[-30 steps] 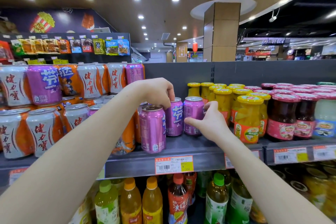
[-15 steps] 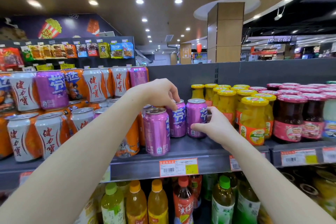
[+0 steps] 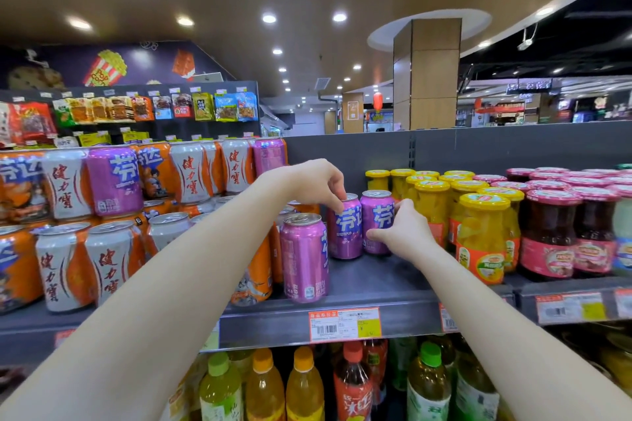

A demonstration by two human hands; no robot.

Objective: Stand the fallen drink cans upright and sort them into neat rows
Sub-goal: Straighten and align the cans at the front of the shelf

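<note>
The scene is brightly and evenly lit by recessed ceiling spotlights (image 3: 269, 18) — soft shadows only. Edges are bowed by wide-angle distortion, and slight overall softness is seen.

Two bare arms reach to a grey store shelf (image 3: 369, 287). The left hand (image 3: 307, 181) pinches the rim of an upright purple can (image 3: 343, 229); the right hand (image 3: 403, 232) wraps the purple can beside it (image 3: 376, 215). A third purple can (image 3: 304, 256) stands nearer the edge. Jars of yellow fruit (image 3: 478, 236) stand right, orange-and-white cans (image 3: 102, 260) left.
</note>
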